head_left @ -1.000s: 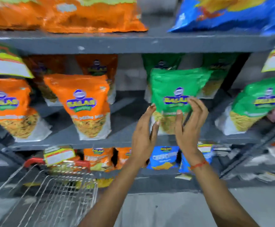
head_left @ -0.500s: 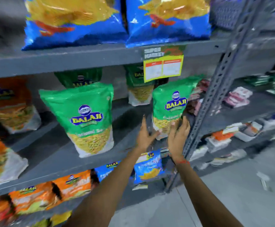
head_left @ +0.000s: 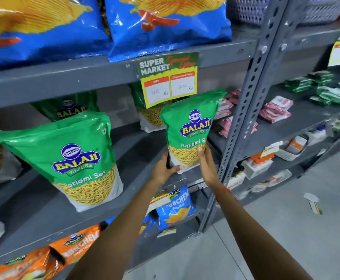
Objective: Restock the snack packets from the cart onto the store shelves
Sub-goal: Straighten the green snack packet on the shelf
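Both hands hold one green snack packet at its lower part, at about 1 o'clock from the centre of the view. The left hand is closed on the bottom left corner, with the thumb across the white lower edge. The right hand lies flat on the right side with the fingers pointing up, pressed on the packet. I think this two-sided hold is there to keep the packet upright while its base settles on the grey shelf, because such a soft pouch tips over easily.

The packet stands near the front edge, just beside the perforated upright post at 3 o'clock from it, and partly in front of the price tag at its 11 o'clock. A second packet of the same kind stands well apart at 9 o'clock, so the row seems to be made with the label to the front. The cart is not in view.
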`<state>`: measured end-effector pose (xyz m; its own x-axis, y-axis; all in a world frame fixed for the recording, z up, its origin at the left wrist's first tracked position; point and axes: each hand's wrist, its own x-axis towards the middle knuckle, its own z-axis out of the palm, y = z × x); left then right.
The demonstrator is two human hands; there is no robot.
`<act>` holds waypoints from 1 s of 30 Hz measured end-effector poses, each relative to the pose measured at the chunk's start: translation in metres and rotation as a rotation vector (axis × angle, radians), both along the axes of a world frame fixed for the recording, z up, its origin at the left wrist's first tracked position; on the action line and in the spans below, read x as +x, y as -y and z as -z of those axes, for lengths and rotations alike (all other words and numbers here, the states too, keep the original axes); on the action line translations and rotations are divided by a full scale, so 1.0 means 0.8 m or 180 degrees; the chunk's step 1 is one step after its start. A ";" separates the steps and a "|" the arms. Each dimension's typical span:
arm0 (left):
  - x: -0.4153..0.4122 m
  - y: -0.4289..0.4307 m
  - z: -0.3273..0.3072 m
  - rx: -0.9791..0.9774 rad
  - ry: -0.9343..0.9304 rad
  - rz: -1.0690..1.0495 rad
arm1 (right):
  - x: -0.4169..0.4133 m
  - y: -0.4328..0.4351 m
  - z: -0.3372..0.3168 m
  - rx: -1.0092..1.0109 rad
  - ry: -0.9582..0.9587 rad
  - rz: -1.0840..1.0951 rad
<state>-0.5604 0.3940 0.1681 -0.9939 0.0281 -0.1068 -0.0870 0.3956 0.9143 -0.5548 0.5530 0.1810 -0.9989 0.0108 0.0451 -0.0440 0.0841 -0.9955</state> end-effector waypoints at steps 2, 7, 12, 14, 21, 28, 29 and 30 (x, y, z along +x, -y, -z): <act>0.000 -0.004 -0.001 -0.0016 0.0030 0.0037 | -0.002 -0.006 0.002 -0.0005 0.0043 0.0021; -0.001 -0.001 -0.007 0.0101 -0.0041 0.0251 | -0.011 -0.004 0.004 0.0529 -0.0067 0.0491; 0.009 0.006 -0.053 0.0940 -0.0830 -0.0384 | -0.039 -0.012 -0.038 0.0328 -0.0408 0.1278; 0.009 0.008 -0.067 0.0802 -0.1181 -0.0626 | -0.058 -0.019 -0.043 0.0059 -0.0168 0.0994; 0.001 0.011 -0.065 0.0431 -0.1255 -0.0814 | -0.079 -0.027 -0.048 0.0201 -0.0161 0.0838; 0.011 0.013 -0.073 0.0839 -0.0952 -0.0915 | -0.064 -0.009 -0.060 -0.0883 0.0152 0.1330; 0.014 0.012 -0.073 0.0835 -0.0967 -0.0865 | -0.064 -0.007 -0.060 -0.0869 0.0172 0.1352; 0.017 0.011 -0.070 0.0845 -0.0965 -0.0797 | -0.061 -0.007 -0.062 -0.0900 0.0153 0.1342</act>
